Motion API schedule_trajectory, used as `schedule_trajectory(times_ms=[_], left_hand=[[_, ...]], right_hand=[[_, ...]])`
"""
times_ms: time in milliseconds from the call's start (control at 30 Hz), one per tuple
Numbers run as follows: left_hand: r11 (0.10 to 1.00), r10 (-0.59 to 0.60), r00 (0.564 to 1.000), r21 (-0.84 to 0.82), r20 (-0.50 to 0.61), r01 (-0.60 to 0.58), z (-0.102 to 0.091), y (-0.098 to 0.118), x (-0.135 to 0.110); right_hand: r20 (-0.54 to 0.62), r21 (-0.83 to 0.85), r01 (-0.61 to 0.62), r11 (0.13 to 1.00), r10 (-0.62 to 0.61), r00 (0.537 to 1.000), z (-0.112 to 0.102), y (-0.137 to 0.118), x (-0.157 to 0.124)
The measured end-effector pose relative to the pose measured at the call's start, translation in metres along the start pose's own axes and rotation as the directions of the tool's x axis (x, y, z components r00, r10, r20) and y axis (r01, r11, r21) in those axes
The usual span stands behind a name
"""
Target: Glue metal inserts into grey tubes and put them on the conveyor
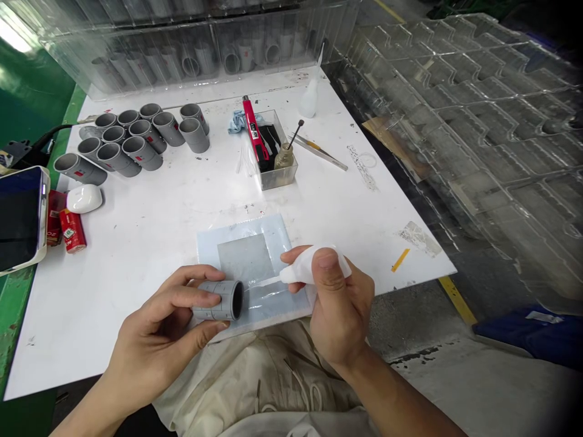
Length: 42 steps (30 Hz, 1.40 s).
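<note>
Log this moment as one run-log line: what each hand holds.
left hand: grey plastic pipe coupling | right hand: white squeeze bottle, nozzle toward coupling | beneath: pale blue mat

Your right hand (pixel 339 303) hides most of the squeeze bottle (pixel 314 267), and your left fingers (pixel 191 296) cover part of the grey pipe coupling (pixel 226 298). The left edge cuts off the phone (pixel 20 218); the red tin's (pixel 73 230) print is too small to read.

A hand can pass over the white tabletop (pixel 136 267) between the left hand (pixel 159 328) and the gray pipe couplings (pixel 141 152) at upper left; the clear plastic box (pixel 277 179) at upper center blocks the path up from the right hand (pixel 339 303).
</note>
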<state>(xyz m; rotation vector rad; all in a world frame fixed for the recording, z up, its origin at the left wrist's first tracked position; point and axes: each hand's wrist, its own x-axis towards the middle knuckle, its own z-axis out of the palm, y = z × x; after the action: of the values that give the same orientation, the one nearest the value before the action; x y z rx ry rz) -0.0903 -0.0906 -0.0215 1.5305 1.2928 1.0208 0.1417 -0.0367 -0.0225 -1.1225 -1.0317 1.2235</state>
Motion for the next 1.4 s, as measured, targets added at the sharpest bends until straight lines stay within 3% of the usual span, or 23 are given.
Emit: schedule_trajectory(times_ms=[267, 567, 1067, 1400], left_hand=[[0.997, -0.062, 0.997, -0.044, -0.036, 0.060, 0.0015, 0.0001, -0.0006], [0.994, -0.103, 0.993, -0.051, -0.059, 0.100, 0.0013, -0.0016, -0.0014], [0.991, -0.110, 0.993, -0.087, -0.048, 0.105, 0.0017, 0.0005, -0.0017], [0.988, -0.129, 0.991, -0.089, -0.039, 0.125, 0.0002, 0.0017, -0.0032]], right_hand=[[-0.011, 0.122, 0.031, 0.992, -0.030, 0.999, -0.0031, 0.0023, -0.0002], [0.056, 0.094, -0.032, 0.995, 0.026, 0.998, -0.0024, -0.0017, -0.0003], [-0.021, -0.022, -0.019, 1.000, 0.019, 1.000, 0.0004, -0.0016, -0.0005], [-0.009, -0.014, -0.009, 1.000, 0.008, 1.000, 0.0009, -0.0015, -0.0009]])
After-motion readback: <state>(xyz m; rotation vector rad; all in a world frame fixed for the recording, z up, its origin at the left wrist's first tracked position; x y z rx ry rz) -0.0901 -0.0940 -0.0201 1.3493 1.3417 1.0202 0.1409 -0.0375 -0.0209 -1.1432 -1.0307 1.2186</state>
